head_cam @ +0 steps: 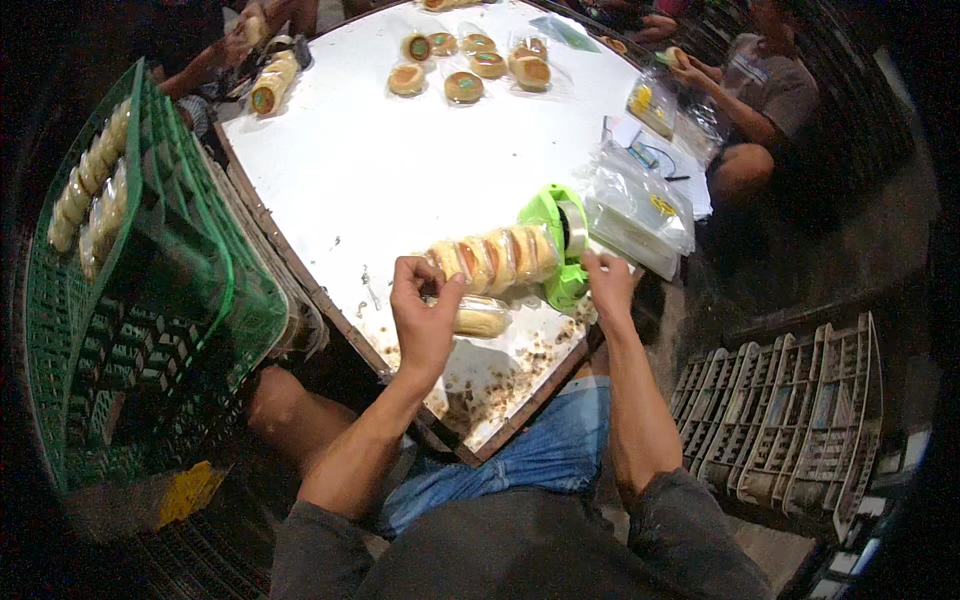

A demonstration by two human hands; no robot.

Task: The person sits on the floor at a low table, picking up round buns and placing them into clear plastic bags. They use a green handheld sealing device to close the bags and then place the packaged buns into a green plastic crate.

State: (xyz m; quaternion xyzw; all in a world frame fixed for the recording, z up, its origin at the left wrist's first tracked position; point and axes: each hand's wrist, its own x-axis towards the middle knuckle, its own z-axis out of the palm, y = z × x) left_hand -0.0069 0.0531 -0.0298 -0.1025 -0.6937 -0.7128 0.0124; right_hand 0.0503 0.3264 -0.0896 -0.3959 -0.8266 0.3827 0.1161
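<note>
A row of round buns in a clear plastic bag [495,259] lies on the white table top [360,172]. My left hand [425,319] has its fingers and thumb curled at the left end of that bag. Just below it rests a smaller clear-wrapped bun pack [481,316], partly hidden by the same hand. A lime-green tape dispenser [559,281] with a roll of tape [575,225] stands against the bag's right end. My right hand [611,289] is at the dispenser's near right side, fingertips bent together; whether they pinch tape is too small to tell.
Flat plastic bags [637,214] lie right of the dispenser, beside papers and a pen [677,178]. Several buns [463,87] sit at the far side. A green crate [255,300] with wrapped buns stands left, a grey plastic crate [780,412] right. Another person [772,82] handles a bun.
</note>
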